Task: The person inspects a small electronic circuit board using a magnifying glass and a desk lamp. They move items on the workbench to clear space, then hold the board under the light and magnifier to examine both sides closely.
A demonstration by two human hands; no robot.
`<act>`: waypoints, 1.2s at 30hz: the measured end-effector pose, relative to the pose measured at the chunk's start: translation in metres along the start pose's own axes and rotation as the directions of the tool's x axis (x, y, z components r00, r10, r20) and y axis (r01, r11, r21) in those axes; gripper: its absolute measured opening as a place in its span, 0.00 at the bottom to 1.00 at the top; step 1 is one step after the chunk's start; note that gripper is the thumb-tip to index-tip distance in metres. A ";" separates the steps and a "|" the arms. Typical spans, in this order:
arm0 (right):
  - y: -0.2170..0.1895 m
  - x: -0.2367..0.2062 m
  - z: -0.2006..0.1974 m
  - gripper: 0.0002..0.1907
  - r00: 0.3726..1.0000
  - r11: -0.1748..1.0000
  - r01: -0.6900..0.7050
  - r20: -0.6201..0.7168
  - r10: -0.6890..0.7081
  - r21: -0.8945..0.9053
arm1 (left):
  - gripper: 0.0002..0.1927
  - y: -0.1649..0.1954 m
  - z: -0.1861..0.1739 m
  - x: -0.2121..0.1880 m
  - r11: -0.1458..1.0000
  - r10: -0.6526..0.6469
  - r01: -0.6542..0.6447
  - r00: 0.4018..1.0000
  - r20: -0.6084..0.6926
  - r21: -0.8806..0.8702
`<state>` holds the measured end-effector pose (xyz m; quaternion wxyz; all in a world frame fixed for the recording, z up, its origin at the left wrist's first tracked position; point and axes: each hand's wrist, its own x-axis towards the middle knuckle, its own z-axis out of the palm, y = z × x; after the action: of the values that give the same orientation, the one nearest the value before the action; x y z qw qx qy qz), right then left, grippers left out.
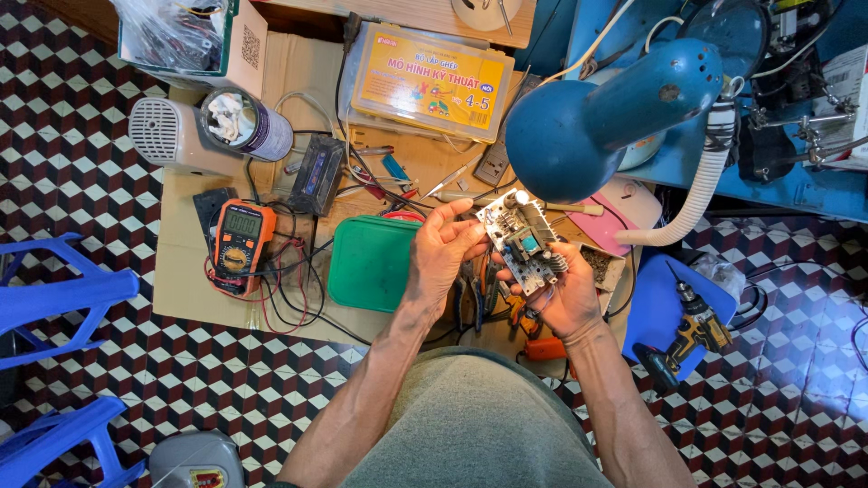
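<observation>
A floor of red, black and white cube-pattern tiles (108, 117) carries a flat sheet of cardboard (181, 289) that serves as the work surface, seen from straight above. The circuit board (523, 239) is the landmark: it is held up off the cardboard, tilted, under the shade of a blue desk lamp (588, 117). The right hand (565, 298) cradles it from below, fingers curled up around its lower edge and gripping it. The left hand (443, 253) meets the board's left edge, thumb and fingers half closed and pinching that edge.

Judging from this, the hold would go best with the fingertips kept on the bare edges, off the mounted parts, and the board angled so the lamp lights its face.

Left of the board lies a green plastic lid (371, 264), and further left an orange digital multimeter (240, 244) with red and black leads. Below the board, pliers (475, 298) rest on the cardboard. Right of it, a cordless drill (692, 330) lies on a blue sheet. Above it sits a yellow-lidded parts case (429, 81). Blue plastic chairs (54, 298) stand far left.
</observation>
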<state>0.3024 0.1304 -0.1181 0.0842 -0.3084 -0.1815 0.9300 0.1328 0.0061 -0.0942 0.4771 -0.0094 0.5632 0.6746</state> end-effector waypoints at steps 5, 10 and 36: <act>0.000 0.001 -0.002 0.33 1.000 1.000 -0.007 -0.003 0.008 0.010 | 0.25 -0.001 0.000 -0.002 0.999 -0.021 0.022 1.000 0.021 -0.050; 0.001 0.002 -0.004 0.33 0.999 0.999 -0.019 0.029 0.017 0.051 | 0.25 -0.006 -0.001 -0.003 0.998 0.009 -0.005 0.998 0.066 -0.067; -0.005 -0.007 0.031 0.29 0.997 0.993 0.062 0.047 -0.057 -0.100 | 0.23 -0.016 0.005 -0.002 0.994 0.105 -0.099 0.988 -0.111 0.052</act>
<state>0.2894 0.1240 -0.0898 0.0921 -0.2863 -0.2391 0.9232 0.1472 0.0066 -0.1036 0.4092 -0.0079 0.6047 0.6833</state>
